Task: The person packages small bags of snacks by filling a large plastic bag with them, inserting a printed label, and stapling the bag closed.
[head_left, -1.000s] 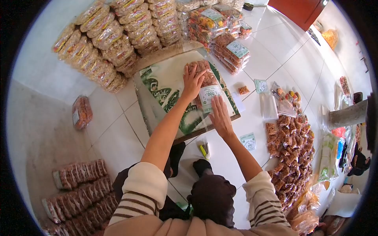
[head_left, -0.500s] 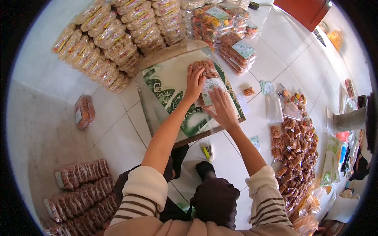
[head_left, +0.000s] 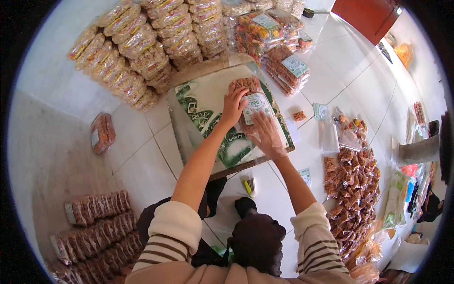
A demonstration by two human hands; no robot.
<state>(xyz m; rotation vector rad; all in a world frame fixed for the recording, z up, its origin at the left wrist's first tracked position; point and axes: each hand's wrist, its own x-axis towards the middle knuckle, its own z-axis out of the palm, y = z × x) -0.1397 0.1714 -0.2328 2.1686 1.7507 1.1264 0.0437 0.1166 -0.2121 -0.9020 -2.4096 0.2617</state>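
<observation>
A clear plastic bag of brown snack packets (head_left: pixel 245 84), with a white and green label (head_left: pixel 257 105) on it, lies flat on a low table with a green-printed top (head_left: pixel 208 94). My left hand (head_left: pixel 233 106) rests along the bag's left side, fingers stretched over its upper part and the label's edge. Lower down, my right hand (head_left: pixel 267 135) lies palm down, its spread fingertips touching the label's lower part and the clear plastic below. Neither hand grips the bag. The bag's lower end is partly hidden by my right hand.
Stacked bags of pale snacks (head_left: pixel 137 47) stand behind the table. Labelled brown bags (head_left: pixel 288 68) are at its far right. On the floor lie a heap of small packets (head_left: pixel 352 189), clear plastic sleeves (head_left: pixel 329 137), a yellow-green cutter (head_left: pixel 248 185) and long packed bags (head_left: pixel 97 208).
My fingers have shifted slightly over the bag, and more of the label's print shows between my hands. The bag stays on the table; the whole view has shifted a little.
</observation>
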